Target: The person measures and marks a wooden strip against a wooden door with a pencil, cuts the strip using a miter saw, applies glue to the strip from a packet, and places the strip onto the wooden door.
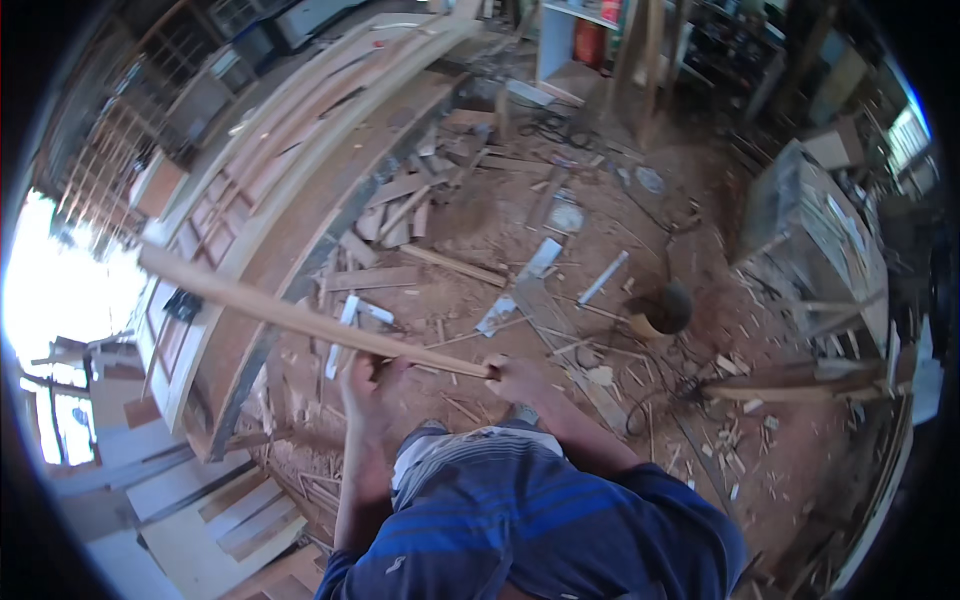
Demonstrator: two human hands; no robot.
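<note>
A long, narrow wooden board (270,305) is held in front of my body, running from my right hand out to the far left. Its left end reaches over the long workbench (330,185). My left hand (368,385) is closed around the board partway along; it looks slightly blurred. At the board's near right end, my right hand (515,380) grips with its fingers wrapped round. On the workbench lie several long planks and a wooden lattice frame (212,225).
Wood offcuts (405,195), strips and shavings litter the dirt floor (480,225). A round container (662,308) stands at right, before a wooden box-like stand (810,215). Flat panels (200,530) lie at lower left. A dark cable (645,400) crosses the debris.
</note>
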